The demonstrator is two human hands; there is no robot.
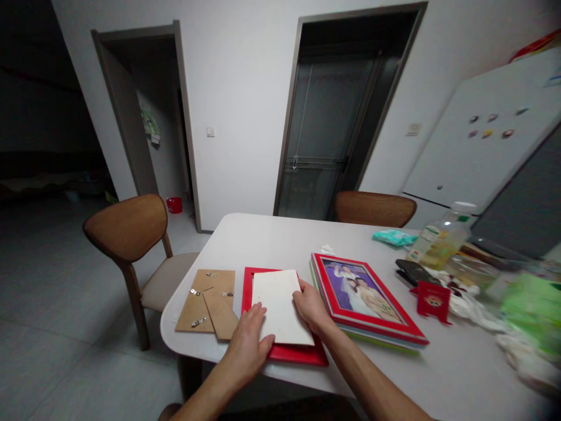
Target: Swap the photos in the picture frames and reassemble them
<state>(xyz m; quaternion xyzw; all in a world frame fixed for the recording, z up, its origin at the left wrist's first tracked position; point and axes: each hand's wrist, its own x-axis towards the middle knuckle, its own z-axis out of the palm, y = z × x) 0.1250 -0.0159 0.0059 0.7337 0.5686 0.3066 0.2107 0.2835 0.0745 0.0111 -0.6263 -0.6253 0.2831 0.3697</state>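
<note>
A white rectangular sheet (280,307) lies over a red picture frame (302,354) near the table's front edge, slightly askew to it. My left hand (249,339) rests on the sheet's left side, fingers and thumb spread. At the sheet's right edge, my right hand (310,304) pinches it between thumb and fingers. A brown backing board (193,301) with metal clips and a stand leg lies to the left. On the right sits a stack of frames, topped by a red frame (385,324) holding a wedding photo (362,292).
The white table (263,234) also bears a clear bottle (438,240), a teal packet (394,237), a black object (414,272), a red card (433,299), tissues and a green bag (534,310) at right. Wooden chairs stand at the left (131,228) and behind (374,209).
</note>
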